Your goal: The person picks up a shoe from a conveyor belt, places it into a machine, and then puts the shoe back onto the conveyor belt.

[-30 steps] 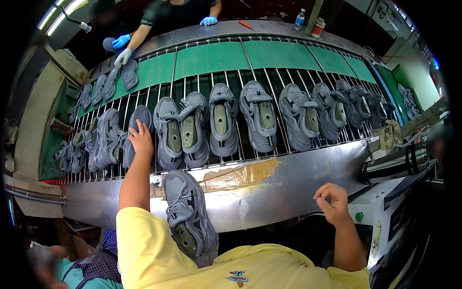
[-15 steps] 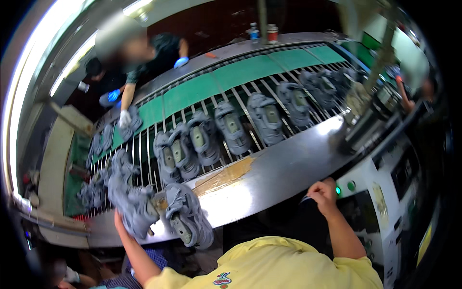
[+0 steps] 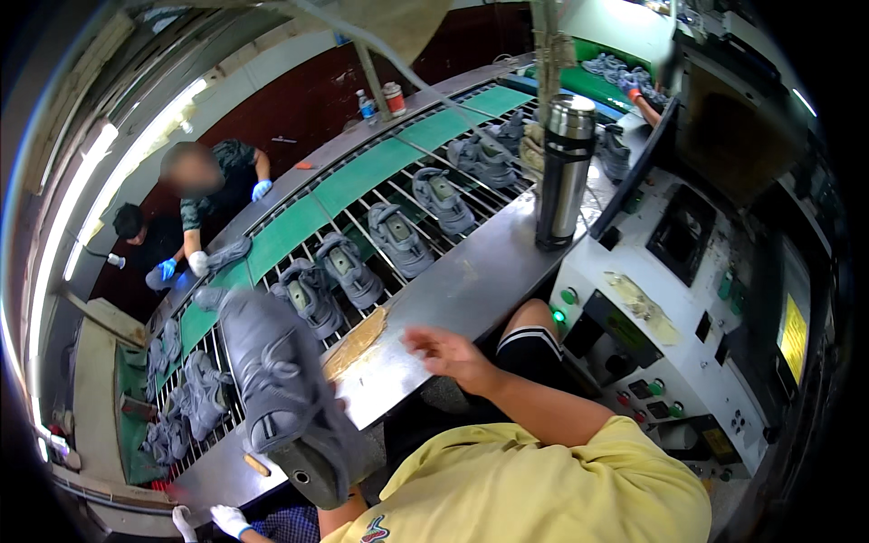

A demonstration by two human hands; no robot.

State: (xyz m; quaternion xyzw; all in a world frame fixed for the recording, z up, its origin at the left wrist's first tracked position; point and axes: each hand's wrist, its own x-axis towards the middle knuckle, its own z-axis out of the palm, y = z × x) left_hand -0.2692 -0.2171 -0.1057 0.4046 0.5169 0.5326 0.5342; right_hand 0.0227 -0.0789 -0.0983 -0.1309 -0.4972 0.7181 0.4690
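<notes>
A grey lace-up shoe [image 3: 281, 371] is raised close in front of me at the left, its heel end toward me. A greenish-grey last with a round hole fills its opening. My left hand [image 3: 339, 401] holds it from behind and is mostly hidden by it. My right hand [image 3: 453, 355] is in the air over the near metal edge, fingers loosely apart and holding nothing. Behind the raised shoe, a row of similar shoes, among them one grey shoe [image 3: 349, 270], lies on the roller conveyor [image 3: 380, 192].
A steel thermos [image 3: 566, 172] stands on the metal ledge [image 3: 471, 281], left of a white control panel [image 3: 670, 317]. Brown tape [image 3: 358, 344] covers part of the ledge. Across the conveyor, a co-worker's gloved hand [image 3: 198, 263] touches a shoe. Another person's white gloves [image 3: 231, 519] show at lower left.
My left hand has lifted the shoe up and toward me. My right hand has moved left over the ledge, its fingers loosening. The view has turned to the right.
</notes>
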